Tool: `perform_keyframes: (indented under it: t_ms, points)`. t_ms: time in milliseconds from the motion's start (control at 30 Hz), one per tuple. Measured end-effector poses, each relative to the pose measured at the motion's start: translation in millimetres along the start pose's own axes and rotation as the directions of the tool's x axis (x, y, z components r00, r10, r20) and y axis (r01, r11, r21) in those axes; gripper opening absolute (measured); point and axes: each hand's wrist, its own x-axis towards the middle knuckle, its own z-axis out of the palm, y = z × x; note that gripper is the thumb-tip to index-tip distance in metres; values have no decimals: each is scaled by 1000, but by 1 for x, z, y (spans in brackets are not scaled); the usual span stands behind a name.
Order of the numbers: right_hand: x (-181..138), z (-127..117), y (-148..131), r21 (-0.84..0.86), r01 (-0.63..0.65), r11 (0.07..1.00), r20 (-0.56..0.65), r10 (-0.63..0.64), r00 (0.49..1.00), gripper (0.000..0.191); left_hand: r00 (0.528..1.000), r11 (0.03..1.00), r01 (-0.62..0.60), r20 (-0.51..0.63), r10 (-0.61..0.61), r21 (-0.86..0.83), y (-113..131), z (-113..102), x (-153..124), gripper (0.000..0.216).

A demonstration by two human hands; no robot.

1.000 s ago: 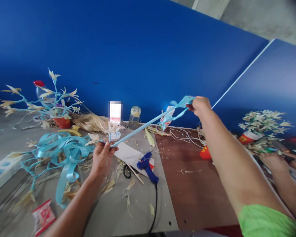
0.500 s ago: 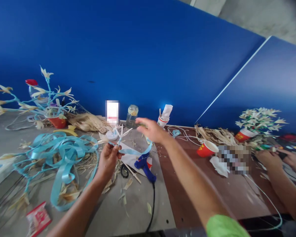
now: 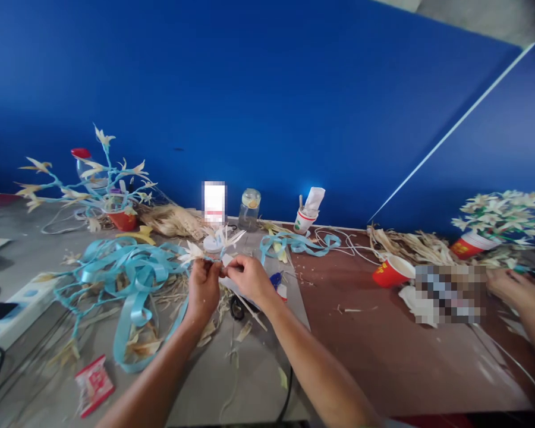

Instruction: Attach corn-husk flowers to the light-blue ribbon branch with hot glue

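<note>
My left hand [image 3: 205,291] is closed around the stem of a branch with pale dried-husk flowers [image 3: 229,239], which point up and away from me. Right beside it, my right hand [image 3: 249,278] pinches light blue ribbon against that stem; the fingertips hide the exact hold. A loose length of blue ribbon [image 3: 289,241] lies in loops beyond my right hand. More ribbon is heaped in a tangled pile [image 3: 136,267] left of my hands. The blue glue gun [image 3: 275,280] is mostly covered by my right wrist.
A blue-wrapped flower branch [image 3: 109,172] stands in a red cup [image 3: 122,221] at left. Behind are a glass jar [image 3: 249,209] and a white cup [image 3: 305,221]. A power strip [image 3: 24,309] and snack packet [image 3: 94,386] lie left. At right, another person's hand [image 3: 515,291] works near a red cup [image 3: 392,271].
My right hand has come down and left to the stem beside my left hand. The ribbon stretched between them now lies looped behind. The view has shifted left.
</note>
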Motion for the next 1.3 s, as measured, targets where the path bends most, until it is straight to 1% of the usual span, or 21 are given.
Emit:
perform_keyframes:
  t_ms: [133, 200, 300, 367, 400, 467, 533, 600, 633, 700, 800, 867, 1033, 1100, 1233, 1300]
  points:
    - [-4, 7, 5, 40, -34, 999, -107, 38, 994, 8, 1000, 998, 12, -6, -11, 63, 2, 2, 0, 16]
    - [-6, 11, 9, 32, -20, 999, -136, 24, 990, 10, 1000, 998, 27, -3, -27, 62, 2, 2, 0, 16]
    - [-8, 16, 14, -26, 12, 1000, -180, -17, 984, 13, 996, 996, 83, 17, -84, 21, 0, 0, 0, 17]
    - [-8, 15, 16, -34, 21, 999, -207, -28, 978, 14, 989, 990, 137, 70, -134, -42, -1, -1, -1, 18]
    - [-8, 14, 16, -6, 24, 1000, -210, -25, 977, 13, 982, 981, 167, 107, -156, -104, -1, -1, -1, 18]
    - [-7, 10, 15, 135, 15, 991, -175, 8, 985, 11, 961, 929, 246, 195, -196, -277, 2, 0, -1, 19]
    - [-6, 6, 12, 348, -27, 937, -89, 62, 994, 9, 929, 830, 349, 277, -245, -434, 4, 0, -1, 20]
    - [-5, 4, 8, 539, -99, 836, 30, 98, 995, 8, 884, 738, 454, 354, -305, -498, 6, 0, 1, 19]
    - [-5, 3, 6, 603, -136, 786, 84, 106, 991, 8, 862, 707, 496, 388, -327, -504, 6, -1, 1, 16]
    - [-6, 2, 4, 678, -198, 708, 166, 115, 979, 9, 827, 668, 549, 446, -343, -503, 3, -4, 3, 13]
    - [-5, 2, 4, 724, -259, 640, 231, 128, 964, 10, 790, 634, 593, 508, -342, -496, -2, -10, 7, 10]
    - [-5, 2, 6, 732, -295, 615, 273, 132, 953, 11, 769, 615, 619, 535, -349, -488, -5, -13, 8, 10]
    - [-5, 0, 8, 738, -375, 561, 381, 112, 918, 13, 744, 603, 648, 556, -371, -466, -5, -14, 9, 15]
    - [-6, 0, 8, 735, -394, 551, 402, 113, 909, 15, 738, 602, 654, 562, -374, -458, -4, -12, 9, 17]
    - [-5, 0, 9, 729, -418, 543, 419, 129, 899, 19, 714, 603, 666, 610, -344, -439, -4, -14, 10, 20]
    - [-5, 1, 11, 723, -422, 547, 419, 138, 897, 19, 712, 606, 665, 618, -334, -437, -6, -16, 11, 21]
